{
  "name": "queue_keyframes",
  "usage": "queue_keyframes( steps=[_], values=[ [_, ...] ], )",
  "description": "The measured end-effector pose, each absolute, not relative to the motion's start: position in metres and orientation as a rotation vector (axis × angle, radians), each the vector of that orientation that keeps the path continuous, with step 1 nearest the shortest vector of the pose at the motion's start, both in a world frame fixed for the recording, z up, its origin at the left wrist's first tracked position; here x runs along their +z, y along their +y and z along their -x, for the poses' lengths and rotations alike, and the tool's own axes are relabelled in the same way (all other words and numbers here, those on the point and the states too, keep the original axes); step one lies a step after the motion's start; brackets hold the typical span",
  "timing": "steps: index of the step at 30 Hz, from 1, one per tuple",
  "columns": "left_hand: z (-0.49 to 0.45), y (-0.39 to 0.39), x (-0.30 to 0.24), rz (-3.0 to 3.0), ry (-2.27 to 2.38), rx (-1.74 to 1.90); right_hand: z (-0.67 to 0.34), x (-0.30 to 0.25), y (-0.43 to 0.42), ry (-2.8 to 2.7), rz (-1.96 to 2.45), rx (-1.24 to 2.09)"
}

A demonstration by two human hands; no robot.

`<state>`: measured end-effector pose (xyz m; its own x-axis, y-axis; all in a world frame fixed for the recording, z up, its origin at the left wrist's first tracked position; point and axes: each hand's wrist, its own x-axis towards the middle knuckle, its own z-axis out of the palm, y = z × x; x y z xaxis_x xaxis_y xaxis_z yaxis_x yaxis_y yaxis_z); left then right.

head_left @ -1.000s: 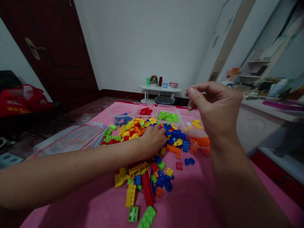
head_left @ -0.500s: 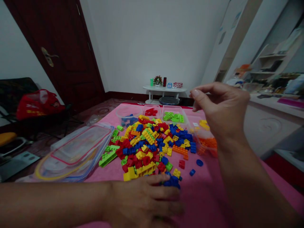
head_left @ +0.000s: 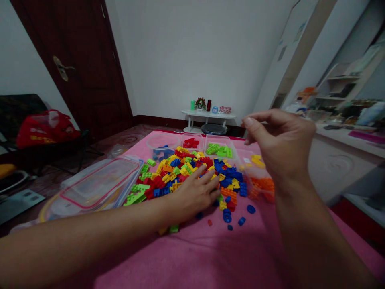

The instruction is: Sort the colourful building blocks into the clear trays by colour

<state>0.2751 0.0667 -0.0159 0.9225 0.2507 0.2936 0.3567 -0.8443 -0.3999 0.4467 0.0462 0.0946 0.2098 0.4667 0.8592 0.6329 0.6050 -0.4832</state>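
- Presently, left hand [head_left: 195,196] is resting, fingers slightly spread — brick pile [head_left: 180,170] lying beneath them.
- Right hand [head_left: 281,146] is hovering, fingers curling — cannot tell whether they're pinching anything.

From where I stand, the table [head_left: 195,265] is pink on top, a mixed heap [head_left: 173,170] of plastic bricks spread over it. Behind the heap stand a clear round tub [head_left: 150,148], toward its left, a red-brick tub [head_left: 183,140] and a green-brick tub [head_left: 218,136]. An orange-brick tub [head_left: 258,198] sits right of the heap, stacked clear lids [head_left: 100,184] left of it. A blue disc [head_left: 251,208] and a red chip [head_left: 209,222] lie loose on its near side.
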Motion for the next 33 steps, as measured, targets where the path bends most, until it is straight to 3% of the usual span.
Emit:
queue_keyframes(
  steps=[8,13,16,23,33],
  values=[
    [-0.308,0.102,0.009,2.533,-0.923,-0.499,-0.449,0.093,0.047,-1.449,1.008,-0.154],
    [-0.338,0.049,-0.015,2.975,-0.202,-0.448,-0.448,0.093,0.048,-1.431,1.013,-0.148],
    [-0.349,0.034,-0.035,3.03,-0.038,-0.432,-0.447,0.093,0.047,-1.435,1.016,-0.142],
    [-0.351,0.06,-0.051,2.785,-0.669,-0.493,-0.45,0.089,0.052,-1.483,1.018,-0.114],
    [-0.304,0.096,0.006,2.67,-1.21,-0.299,-0.469,0.061,0.079,-2.135,1.557,0.166]
  ],
)
